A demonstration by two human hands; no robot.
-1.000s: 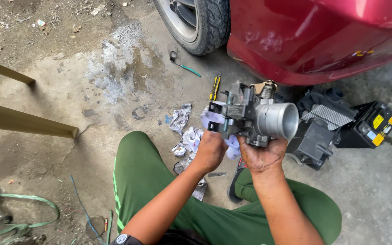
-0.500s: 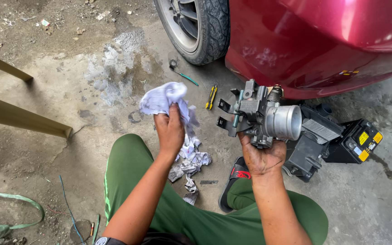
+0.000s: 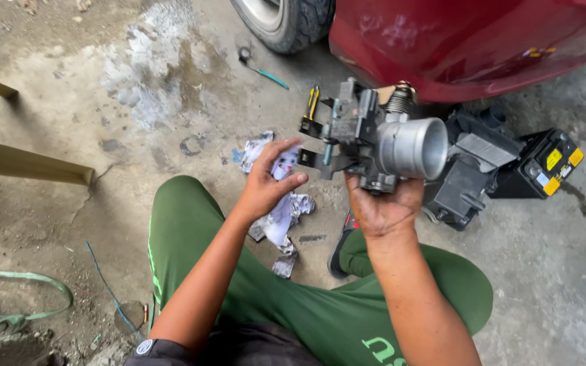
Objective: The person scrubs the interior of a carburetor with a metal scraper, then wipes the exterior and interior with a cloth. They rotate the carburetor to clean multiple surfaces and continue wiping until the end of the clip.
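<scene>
**A:** Head view is all we get — right hand (image 3: 382,207) has the metal throttle body (image 3: 374,144) from below, fingers wrapped around its underside and clamped tight. It's held up in the air, over the gap between the knees, in front of the red car (image 3: 469,41).

**B:** Which way is it lying?

**A:** The round bore faces the person's right, so the long axis runs left to right. The bracket and linkage end points left, straight at the left hand (image 3: 266,183).

**B:** And that hand's got the rag?

**A:** Yep, the dirty white rag (image 3: 283,207) is in it — fingers curled loosely on the cloth, thumb out toward the body, the rest of the rag trailing down to the concrete floor (image 3: 69,224). The left hand is near the bracket end but not touching, slightly lower than it. It's clearly the nearer free hand.

**B:** Other stuff around?

**A:** Black plastic housing (image 3: 466,176) and a black car battery (image 3: 540,166) just beyond on the right, a tyre (image 3: 286,20) up top, and green trousers (image 3: 266,298) below.
</scene>
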